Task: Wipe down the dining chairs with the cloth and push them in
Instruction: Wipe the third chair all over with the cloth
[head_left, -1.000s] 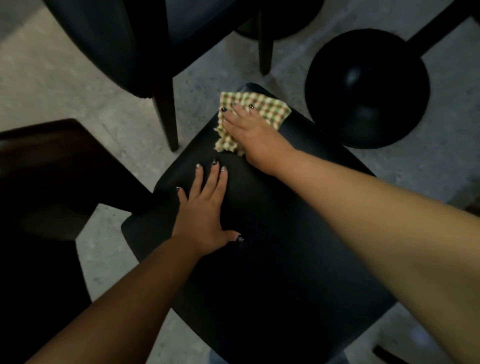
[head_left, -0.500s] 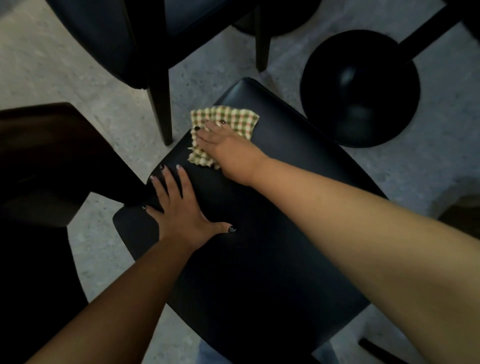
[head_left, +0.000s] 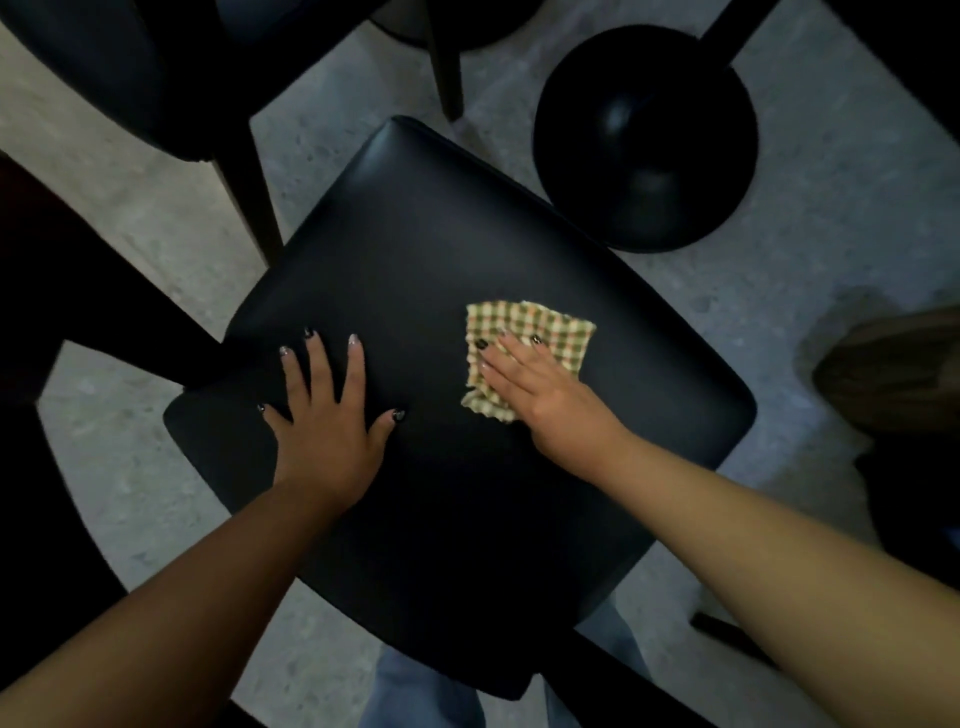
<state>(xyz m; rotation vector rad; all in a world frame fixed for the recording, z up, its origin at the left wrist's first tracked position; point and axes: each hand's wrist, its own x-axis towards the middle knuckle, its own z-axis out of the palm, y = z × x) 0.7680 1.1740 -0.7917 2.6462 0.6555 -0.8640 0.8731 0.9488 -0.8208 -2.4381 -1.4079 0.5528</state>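
Note:
A black padded chair seat (head_left: 415, 249) fills the middle of the view. A green-and-cream checked cloth (head_left: 540, 332) lies flat on its right half. My right hand (head_left: 545, 400) presses on the cloth with straight fingers; the cloth's near part is hidden under the palm. My left hand (head_left: 327, 415) rests flat on the seat's left side, fingers spread, holding nothing.
A second dark chair (head_left: 104, 67) stands at the upper left, its leg (head_left: 249, 192) close to the seat's edge. A round black table base (head_left: 644, 140) sits on the grey floor at upper right. A dark chair back (head_left: 67, 291) is at left. A shoe (head_left: 893, 369) shows at right.
My right hand has slid the cloth from the seat's far left corner back toward the middle right. My left hand has stayed flat on the seat.

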